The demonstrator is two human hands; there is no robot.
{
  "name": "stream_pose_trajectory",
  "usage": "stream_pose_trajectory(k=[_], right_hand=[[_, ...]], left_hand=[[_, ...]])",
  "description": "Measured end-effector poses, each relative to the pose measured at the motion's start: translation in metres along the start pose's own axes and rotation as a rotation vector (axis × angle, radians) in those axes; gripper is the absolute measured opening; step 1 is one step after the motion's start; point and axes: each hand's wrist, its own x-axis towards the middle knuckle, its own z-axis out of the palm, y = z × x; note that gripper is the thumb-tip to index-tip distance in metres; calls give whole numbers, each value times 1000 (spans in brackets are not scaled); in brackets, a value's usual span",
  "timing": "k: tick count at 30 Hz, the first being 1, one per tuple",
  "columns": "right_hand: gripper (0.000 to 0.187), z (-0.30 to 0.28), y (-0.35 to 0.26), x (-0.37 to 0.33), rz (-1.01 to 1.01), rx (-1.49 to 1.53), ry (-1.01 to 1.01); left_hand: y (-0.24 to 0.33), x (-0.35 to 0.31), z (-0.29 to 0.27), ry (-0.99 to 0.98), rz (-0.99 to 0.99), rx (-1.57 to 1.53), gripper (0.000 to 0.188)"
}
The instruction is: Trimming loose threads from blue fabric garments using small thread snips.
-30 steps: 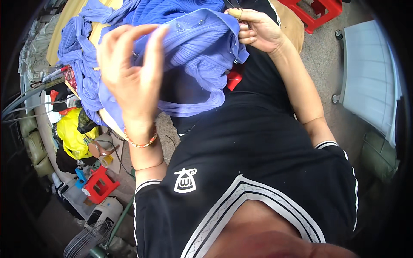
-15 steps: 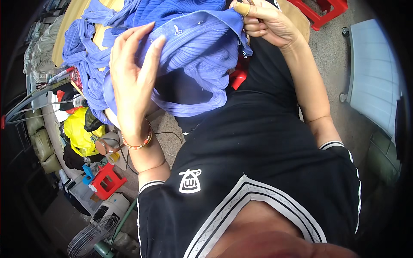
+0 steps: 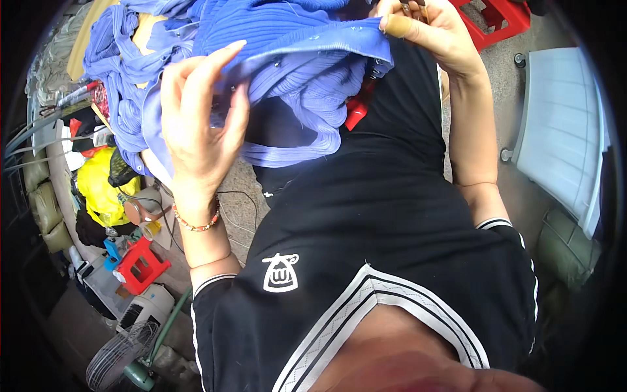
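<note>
A blue-purple ribbed knit garment (image 3: 222, 29) lies in a heap over my lap and the table edge. Its smooth band (image 3: 339, 44), with small hook-like bits of thread or metal on it, is stretched between my hands. My right hand (image 3: 437, 36) pinches the band's right end; a tan cover wraps its thumb. At the other side my left hand (image 3: 202, 108) is against the fabric, thumb and forefinger spread apart, with the band running behind them. A red object (image 3: 356, 111), partly hidden by the garment, rests on my lap.
A pale wooden table (image 3: 81, 55) lies under the garment. To the left are a yellow bag (image 3: 101, 186), a red stool (image 3: 142, 266) and a fan (image 3: 121, 359). Another red stool (image 3: 499, 23) stands far right, near a white wheeled panel (image 3: 562, 124).
My right hand has shifted right and pulled the band flatter. My left hand's thumb and forefinger have come off the band's face and spread.
</note>
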Motion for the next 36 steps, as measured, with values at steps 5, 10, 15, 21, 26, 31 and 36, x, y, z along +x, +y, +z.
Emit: stream_pose_trajectory(k=[5, 10, 15, 21, 26, 31, 36], right_hand=[[5, 4, 42, 29, -769, 271, -324], [6, 1, 23, 9, -426, 56, -114], [7, 3, 52, 37, -956, 397, -241], [7, 16, -4, 1, -153, -211, 28], [6, 14, 8, 0, -61, -80, 83], [9, -6, 19, -2, -101, -201, -5], [9, -1, 4, -10, -160, -258, -115]], left_hand=[[-14, -9, -3, 74, 127, 60, 28], [-30, -20, 5, 193, 279, 115, 38], [-34, -20, -12, 361, 330, 360, 39], [-75, -21, -8, 377, 34, 350, 35], [-39, -35, -18, 246, -251, 199, 30], [14, -34, -11, 89, -491, -740, 29], [11, -27, 4, 76, -800, -1134, 28]])
